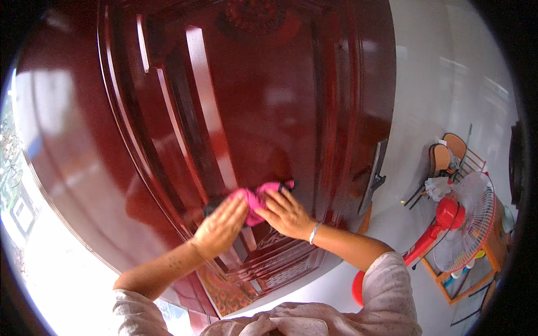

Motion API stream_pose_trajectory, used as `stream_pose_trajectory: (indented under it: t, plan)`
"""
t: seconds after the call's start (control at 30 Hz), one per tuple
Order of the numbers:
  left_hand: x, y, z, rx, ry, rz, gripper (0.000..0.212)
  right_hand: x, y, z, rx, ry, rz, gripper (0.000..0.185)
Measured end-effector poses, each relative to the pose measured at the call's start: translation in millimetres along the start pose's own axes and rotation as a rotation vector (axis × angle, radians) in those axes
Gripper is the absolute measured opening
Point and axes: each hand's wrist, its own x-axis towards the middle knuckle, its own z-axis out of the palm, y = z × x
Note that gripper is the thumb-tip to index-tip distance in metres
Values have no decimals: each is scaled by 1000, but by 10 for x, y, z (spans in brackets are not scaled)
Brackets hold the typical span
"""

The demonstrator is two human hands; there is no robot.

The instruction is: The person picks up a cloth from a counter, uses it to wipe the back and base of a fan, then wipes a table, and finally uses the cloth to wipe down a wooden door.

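Both of my hands press a pink cloth with dark edging (252,203) against a glossy dark red panelled door (269,105). My left hand (222,227) lies over the cloth's left part, its fingers together and pointing up. On the cloth's right part rests my right hand (288,214), its fingers slightly spread, with a light bracelet at the wrist. The palms and the cloth beneath them are hidden. To the right of my hands, a dark door handle (374,180) sits near the door's edge.
At the right stand a red electric fan (450,212) and a wooden-framed stand (496,252). Chairs with tan backs (441,157) lean near the pale wall (428,75). A patterned mat (227,296) lies below the door, and a red round object (358,287) is by my right elbow.
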Motion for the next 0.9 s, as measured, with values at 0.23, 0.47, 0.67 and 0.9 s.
stream_pose_trajectory:
  t: [0.23,0.47,0.67,0.9]
  plan:
    - [75,-181,-124,62,14,25,61,142,202,-187,58,-92,-14,47]
    - [943,-1468,-1129,140,439,-351,64,1982,992,-1065,-192,294,49,48]
    - [1455,-2123,-1532,319,763,-483,56,2973,1803,-1542,-422,536,-195,38]
    - [2198,-2249,-1536,504,721,-483,56,2818,2389,-1546,-285,595,-76,43]
